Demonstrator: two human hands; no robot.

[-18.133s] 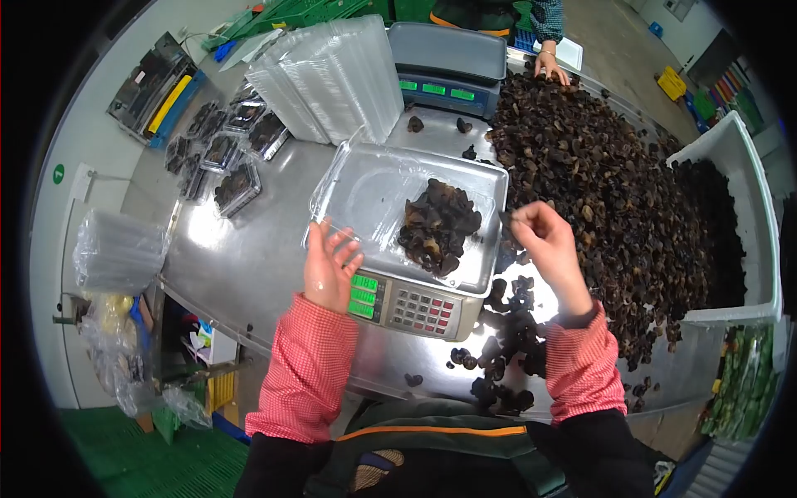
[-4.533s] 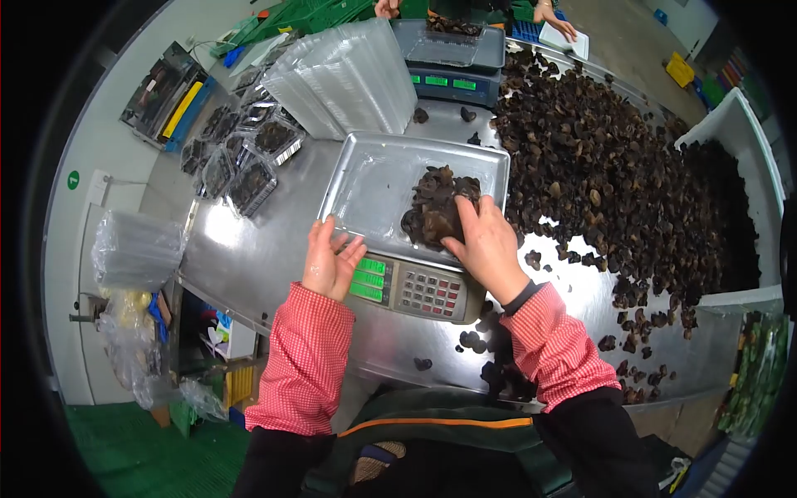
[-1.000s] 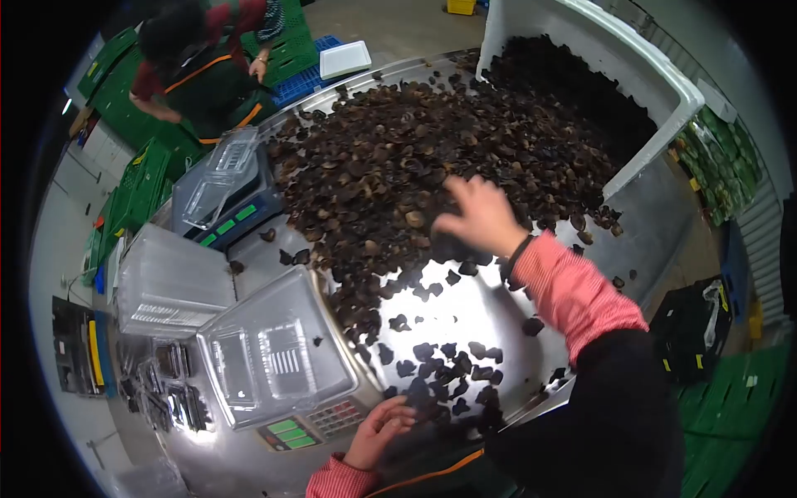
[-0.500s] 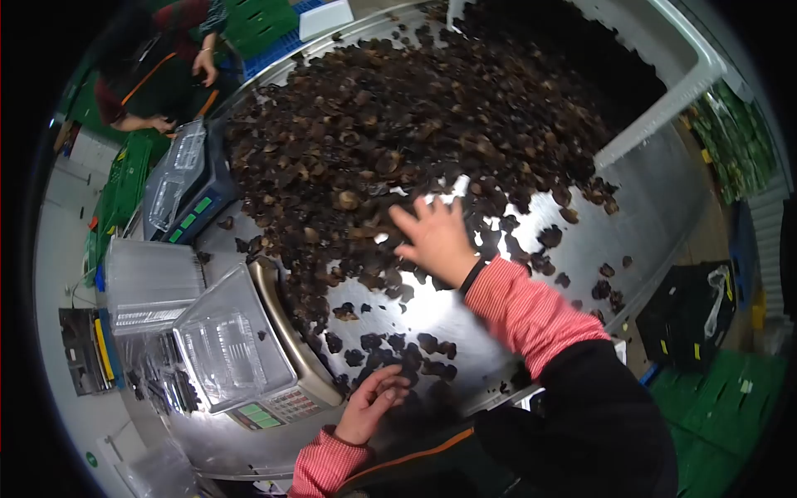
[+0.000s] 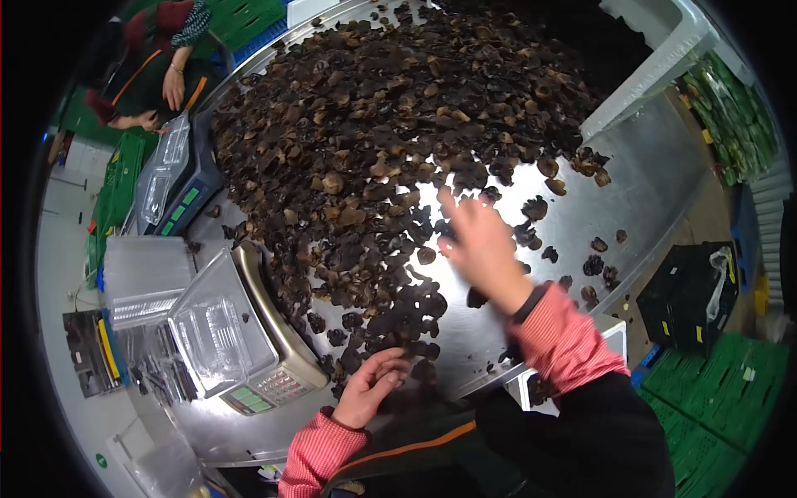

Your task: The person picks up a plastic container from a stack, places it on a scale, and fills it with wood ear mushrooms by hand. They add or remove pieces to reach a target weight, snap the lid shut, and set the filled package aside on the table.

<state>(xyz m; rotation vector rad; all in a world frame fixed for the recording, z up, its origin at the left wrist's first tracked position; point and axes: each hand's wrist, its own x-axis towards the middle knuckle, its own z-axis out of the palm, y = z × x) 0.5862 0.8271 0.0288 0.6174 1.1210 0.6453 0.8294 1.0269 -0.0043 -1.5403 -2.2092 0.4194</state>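
Observation:
Dark brown, curled pieces that look like wood ear mushrooms (image 5: pixel 374 124) lie in a broad heap on the metal table. My right hand (image 5: pixel 481 245) is over the table at the heap's near right edge, slightly blurred, its fingers apart with nothing visible in them. Close to the table's near edge is my left hand (image 5: pixel 372 388), loosely curved, a gap between thumb and fingers; I see nothing held. Dark pieces (image 5: pixel 407 311) lie just beyond its fingertips. Left of that hand stands a scale (image 5: pixel 286 378) with a clear plastic tray (image 5: pixel 220 328) on top.
A second scale (image 5: pixel 187 199) with a clear tray stands further left, near a co-worker's hand (image 5: pixel 173 87). Stacked clear trays (image 5: pixel 145 278) are at the left. A large white tub (image 5: pixel 652 79) rests tipped at the far right. Green crates (image 5: pixel 714 398) and a black crate (image 5: pixel 689 295) are beyond the right edge.
My right hand has moved right and toward me. More dark pieces now lie in front of my left hand, which has barely moved. The co-worker's hand is lower.

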